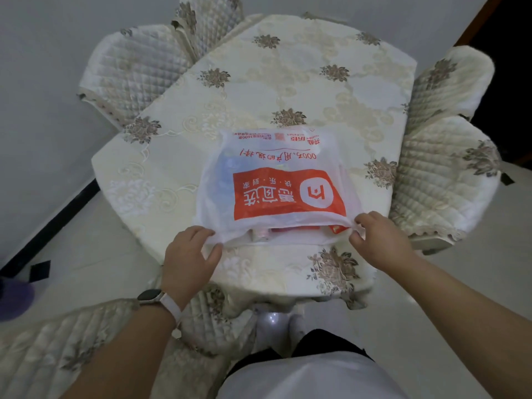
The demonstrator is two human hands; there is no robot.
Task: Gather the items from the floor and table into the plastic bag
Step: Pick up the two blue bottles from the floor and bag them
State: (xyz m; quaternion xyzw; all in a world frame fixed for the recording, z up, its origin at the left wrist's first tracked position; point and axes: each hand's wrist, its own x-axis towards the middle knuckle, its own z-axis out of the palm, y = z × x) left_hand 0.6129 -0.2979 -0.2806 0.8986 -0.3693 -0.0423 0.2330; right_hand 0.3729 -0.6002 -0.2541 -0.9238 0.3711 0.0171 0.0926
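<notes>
A white plastic bag (276, 182) with a red printed panel lies flat on the round table (288, 82), its mouth facing me. Items show through it: something bluish at its left, and a small pink-and-white pack (260, 234) and a red item (293, 228) at the mouth. My left hand (191, 254) pinches the bag's near left corner. My right hand (377, 237) pinches the near right corner. Both hands hold the mouth's edge low over the tablecloth.
The table wears a cream floral cloth. Quilted chairs stand around it: one at far left (138, 67), one at right (449, 168), one at near left (72, 349) under my forearm. Pale tiled floor (95, 254) lies to either side, with a wall at left.
</notes>
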